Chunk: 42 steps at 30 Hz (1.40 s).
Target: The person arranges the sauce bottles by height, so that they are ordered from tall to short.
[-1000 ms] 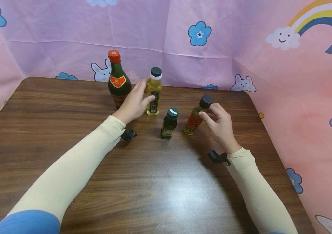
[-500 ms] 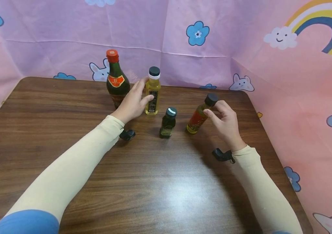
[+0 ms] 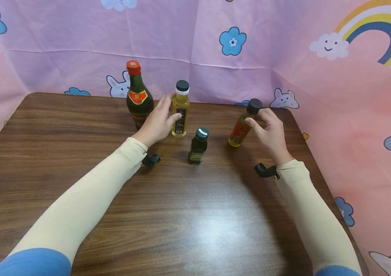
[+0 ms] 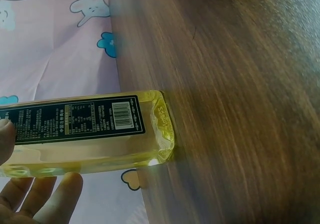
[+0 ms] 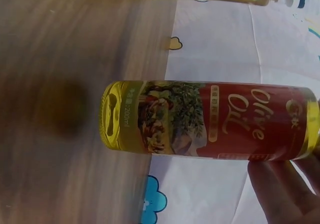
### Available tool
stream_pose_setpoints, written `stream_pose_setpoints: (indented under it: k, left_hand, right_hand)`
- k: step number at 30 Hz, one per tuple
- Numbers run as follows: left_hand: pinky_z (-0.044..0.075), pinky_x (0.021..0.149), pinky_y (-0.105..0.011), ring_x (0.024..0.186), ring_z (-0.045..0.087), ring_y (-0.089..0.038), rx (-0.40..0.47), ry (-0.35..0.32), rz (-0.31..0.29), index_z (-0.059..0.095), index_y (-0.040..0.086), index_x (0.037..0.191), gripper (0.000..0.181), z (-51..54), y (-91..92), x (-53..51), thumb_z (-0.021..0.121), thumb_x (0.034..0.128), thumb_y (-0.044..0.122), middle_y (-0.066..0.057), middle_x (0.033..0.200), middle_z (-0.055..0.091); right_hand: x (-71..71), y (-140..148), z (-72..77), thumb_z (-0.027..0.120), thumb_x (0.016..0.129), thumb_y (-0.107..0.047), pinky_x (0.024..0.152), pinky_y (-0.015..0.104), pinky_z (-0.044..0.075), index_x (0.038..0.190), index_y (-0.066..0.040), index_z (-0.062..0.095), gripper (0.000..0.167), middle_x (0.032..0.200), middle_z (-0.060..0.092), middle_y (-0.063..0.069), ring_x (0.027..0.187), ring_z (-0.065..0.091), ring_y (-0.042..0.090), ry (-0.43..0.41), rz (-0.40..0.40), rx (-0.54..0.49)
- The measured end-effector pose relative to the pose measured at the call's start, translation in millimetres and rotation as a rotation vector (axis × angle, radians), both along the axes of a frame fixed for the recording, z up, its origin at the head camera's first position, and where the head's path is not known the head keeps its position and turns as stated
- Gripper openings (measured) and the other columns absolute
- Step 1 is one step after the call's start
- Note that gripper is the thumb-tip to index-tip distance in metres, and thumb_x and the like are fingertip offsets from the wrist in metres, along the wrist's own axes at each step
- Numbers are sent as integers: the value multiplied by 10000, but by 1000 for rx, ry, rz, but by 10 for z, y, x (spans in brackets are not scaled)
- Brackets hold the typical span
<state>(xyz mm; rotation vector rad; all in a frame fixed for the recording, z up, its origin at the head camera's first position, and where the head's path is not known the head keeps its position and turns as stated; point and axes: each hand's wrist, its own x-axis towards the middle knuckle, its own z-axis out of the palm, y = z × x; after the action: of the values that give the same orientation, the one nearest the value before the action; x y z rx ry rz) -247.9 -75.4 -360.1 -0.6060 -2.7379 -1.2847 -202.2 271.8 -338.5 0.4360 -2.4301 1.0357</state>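
Towards the far middle of the table (image 3: 167,214), the person's left hand (image 3: 156,122) holds the yellow bottle (image 3: 180,109) round its side, thumb across the front and fingers behind. That bottle is upright, its cap dark above a white ring. Just left of it and partly behind the hand, the green bottle (image 3: 138,97) stands with its red cap on.

Over on the right, the right hand (image 3: 272,134) pinches the olive oil (image 3: 241,129) near its neck, just below the black cap. It leans, top to the right, and seen from the right wrist its base is off the wood, apart from a dark blurred patch on the table. Its label is mostly red and reads "olive oil".

Between the two hands and nearer, the small bottle (image 3: 198,147) stands upright by itself, dark with a green cap. Cream sleeves (image 3: 81,203) cover both forearms. Beyond the table's far edge hangs a pink and lilac cloth (image 3: 85,65) printed with flowers and rabbits.
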Motion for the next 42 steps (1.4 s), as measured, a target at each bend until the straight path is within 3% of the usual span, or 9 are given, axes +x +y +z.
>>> stream_pose_setpoints:
  k: [5,9,26,42]
  left_hand:
    - [296,1223,-515,1484,365,-313,6,-7,1,197,110,1644,697,-8,-4,5,578,1072,228,-161,1603,346]
    - [289,1228,-510,1491,358,-309,12,-1,0,204,106,1641,693,-16,-7,-1,578,1072,234,-159,1608,344]
    - [274,1236,-515,1508,341,-304,8,-17,8,200,118,1643,699,-9,27,-3,583,1072,246,-146,1633,320]
    - [289,1229,-516,1494,362,-310,5,-8,22,209,115,1640,704,-12,7,12,593,1067,252,-148,1618,340]
  right_hand:
    - [-167,-71,21,740,974,-168,888,360,496,1178,-33,741,244,1126,664,126,1089,601,210,-2,2,15]
    - [-305,-168,13,738,974,-153,962,425,540,1191,-28,737,251,1148,668,133,1133,604,212,-17,17,-9]
    - [-460,-722,-24,717,988,-149,970,382,572,1271,-32,709,307,1175,639,136,1181,614,232,-77,187,-69]
    - [-522,-858,-76,695,1007,-220,990,364,556,1277,-56,706,315,1199,634,112,1183,623,220,-148,187,-59]
